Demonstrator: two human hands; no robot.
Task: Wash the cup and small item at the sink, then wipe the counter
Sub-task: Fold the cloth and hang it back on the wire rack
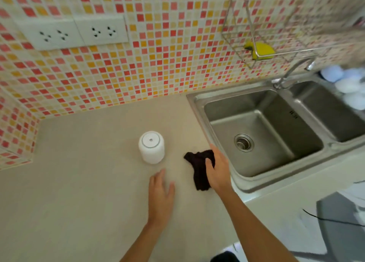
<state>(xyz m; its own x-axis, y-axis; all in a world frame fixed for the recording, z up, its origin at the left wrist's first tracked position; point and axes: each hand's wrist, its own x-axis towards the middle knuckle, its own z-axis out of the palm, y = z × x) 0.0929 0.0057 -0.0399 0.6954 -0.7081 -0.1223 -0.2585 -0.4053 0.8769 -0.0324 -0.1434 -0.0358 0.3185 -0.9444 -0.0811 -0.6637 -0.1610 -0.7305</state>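
Beige, matte and smooth, the counter [79, 182] fills the lower left of the head view and meets a wall of small glossy mosaic tiles [158, 54] in red, orange and cream. A white cup [151, 147], cylindrical with rounded edges, stands upside down on the counter, its flat circular base facing up with a small dot at the centre. To its right lies a dark, crumpled cloth [199, 169], soft and irregular in outline, just beside the sink's rim. The right hand [218, 172] presses on the cloth's right side, thumb and fingers closed over the fabric. The left hand [161, 198] is open, fingers spread, slightly blurred, near the cup but apart from it. The brushed stainless-steel sink [256, 133] has two rectangular basins and a round drain. Above it a wire rack [237, 38] holds a yellow sponge [261, 50].
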